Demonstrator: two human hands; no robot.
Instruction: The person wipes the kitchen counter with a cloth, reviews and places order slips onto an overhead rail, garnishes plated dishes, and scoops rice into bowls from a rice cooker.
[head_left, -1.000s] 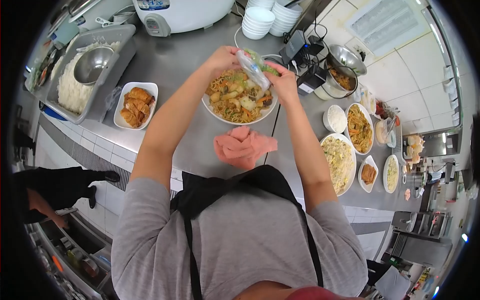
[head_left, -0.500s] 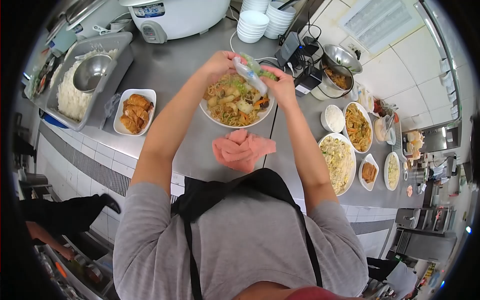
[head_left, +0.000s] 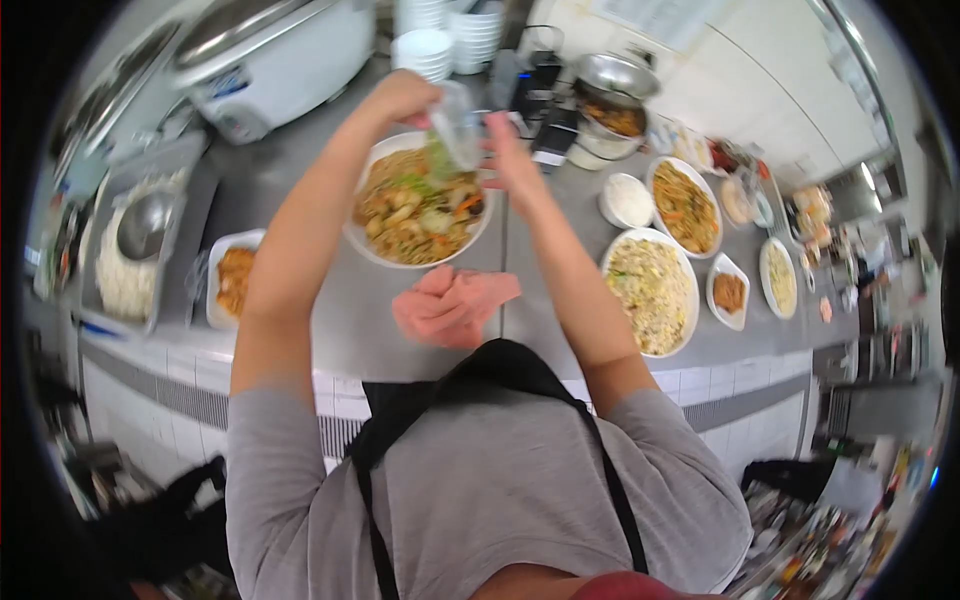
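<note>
My left hand [head_left: 405, 98] is closed on the top of a clear plastic bag [head_left: 458, 125], which hangs tilted over a bowl of noodles. Chopped greens [head_left: 437, 160] show at the bag's lower part. Just right of the bag is my right hand [head_left: 512, 165], with its fingers stretched out and nothing in it; motion blurs it, and I cannot tell whether it touches the bag. The large white bowl [head_left: 358, 240] holds noodles [head_left: 415, 215] topped with vegetables and greens. A crumpled pink cloth [head_left: 450, 305] lies in front of the bowl.
At left are a grey tub [head_left: 172, 265] of rice with a metal bowl [head_left: 147, 225], a dish of browned food [head_left: 236, 280] and a large cooker [head_left: 290, 75]. Stacked white bowls [head_left: 425, 55] stand behind. Fried rice [head_left: 650, 290], noodles [head_left: 685, 205] and other dishes stand at right.
My left hand has lifted the bag more upright. My right hand has come off the bag and spread its fingers. The camera view has shifted and turned.
</note>
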